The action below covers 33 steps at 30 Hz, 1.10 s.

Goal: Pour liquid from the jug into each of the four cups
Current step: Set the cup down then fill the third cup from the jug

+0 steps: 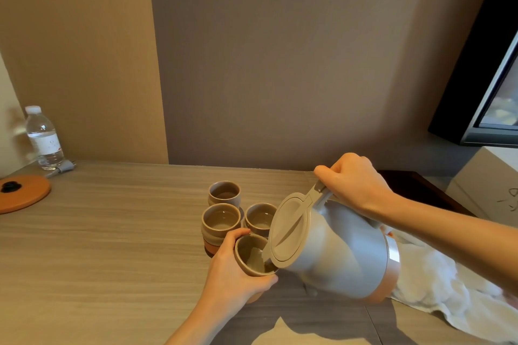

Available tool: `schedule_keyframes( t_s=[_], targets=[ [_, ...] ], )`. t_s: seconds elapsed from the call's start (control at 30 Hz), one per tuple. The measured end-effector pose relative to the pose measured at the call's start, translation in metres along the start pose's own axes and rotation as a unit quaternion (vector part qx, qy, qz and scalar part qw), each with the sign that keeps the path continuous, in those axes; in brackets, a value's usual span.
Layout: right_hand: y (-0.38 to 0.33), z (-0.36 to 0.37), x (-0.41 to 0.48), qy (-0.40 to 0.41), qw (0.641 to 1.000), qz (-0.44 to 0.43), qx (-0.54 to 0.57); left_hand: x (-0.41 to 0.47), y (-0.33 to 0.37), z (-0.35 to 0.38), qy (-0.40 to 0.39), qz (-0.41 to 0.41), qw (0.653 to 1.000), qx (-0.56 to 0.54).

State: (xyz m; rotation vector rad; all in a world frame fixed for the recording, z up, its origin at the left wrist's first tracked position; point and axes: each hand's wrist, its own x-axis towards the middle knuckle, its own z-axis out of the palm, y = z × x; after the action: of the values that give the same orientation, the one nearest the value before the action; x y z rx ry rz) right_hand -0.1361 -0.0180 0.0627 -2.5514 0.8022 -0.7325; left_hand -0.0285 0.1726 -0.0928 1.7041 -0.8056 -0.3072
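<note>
While the right hand (353,182) is closing its grip on the jug (333,246) handle and tipping the spout left-down, the left hand (232,269) is gripping the nearest cup (252,256) directly under the spout, other three cups (224,193) sitting just behind on the surface (112,232).

The wood-grain bench (112,232) carries three cups (224,193) clustered at its middle. At its far left stand a water bottle (43,137) and an orange round base (23,193). A white cloth (437,283) lies crumpled at the right.
</note>
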Motion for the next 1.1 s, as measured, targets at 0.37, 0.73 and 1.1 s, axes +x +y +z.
schedule_keyframes(
  t_s=[0.37,0.73,1.1],
  targets=[
    [0.002,0.003,-0.001,-0.001,1.0,0.007,0.014,-0.002,-0.003,0.001,0.01,0.006,1.0,-0.015],
    [0.005,-0.002,-0.006,0.027,0.996,0.042,0.071,-0.004,0.001,0.0,0.045,-0.002,0.997,-0.055],
    [0.018,-0.009,-0.018,0.035,0.973,0.109,0.203,-0.001,0.007,0.0,0.059,-0.016,0.996,-0.065]
  ],
)
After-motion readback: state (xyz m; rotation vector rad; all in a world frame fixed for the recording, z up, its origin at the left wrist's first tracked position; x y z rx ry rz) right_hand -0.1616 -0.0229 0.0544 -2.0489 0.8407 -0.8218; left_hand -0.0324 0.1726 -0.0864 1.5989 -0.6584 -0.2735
